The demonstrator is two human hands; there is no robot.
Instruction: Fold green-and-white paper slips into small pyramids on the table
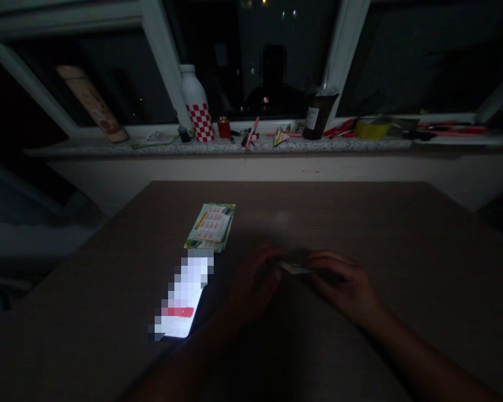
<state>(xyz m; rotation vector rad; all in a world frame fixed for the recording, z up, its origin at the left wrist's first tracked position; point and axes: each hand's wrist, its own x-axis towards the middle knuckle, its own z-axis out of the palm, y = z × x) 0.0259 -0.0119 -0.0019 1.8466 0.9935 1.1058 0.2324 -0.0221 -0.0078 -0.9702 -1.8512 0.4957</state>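
Pinching a small pale piece between them, my left hand and my right hand meet just above the brown table, near its front edge and a little right of centre. The fingertips of both hands are closed on the piece, the left at its left end and the right at its right end. It looks flat and thin, but the light is too dim for me to tell what it is or whether its underside touches the table. Both forearms come in from the bottom of the view, in deep shadow.

Just to the left of my left hand lies a phone, face up, screen lit, set at a slant with its far end leaning right. Touching or almost touching that far end is a printed pack, green-edged with white and orange panels, flat on the table.

Beyond the table's far edge runs a speckled windowsill. On it, from the left: a cardboard tube leaning against the frame, a white bottle with a red checked base, a small red can just beside it, a pink tool, a dark cup, and a yellow object. Dark window glass stands behind them.
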